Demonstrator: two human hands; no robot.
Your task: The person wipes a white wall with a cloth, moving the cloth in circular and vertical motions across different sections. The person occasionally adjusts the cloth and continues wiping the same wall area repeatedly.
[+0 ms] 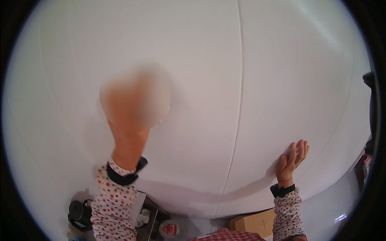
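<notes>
A broad white panelled surface (196, 99) fills most of the head view, with a seam (239, 99) running down it right of the middle. My left hand (129, 102) is raised over its left part; a round blurred patch covers the fingers, so whether it holds anything cannot be told. At the lower right my right hand (292, 162) lies against the surface, fingers extended, holding nothing. Both arms wear dotted sleeves with black bands at the wrists.
At the lower left stand a black electric kettle (80, 211) and several white cups (143, 217) on a dark shelf. A plastic bag with a red print (169, 229) and a cardboard box (256, 223) lie below. Red checked cloth (227, 235) shows at the bottom edge.
</notes>
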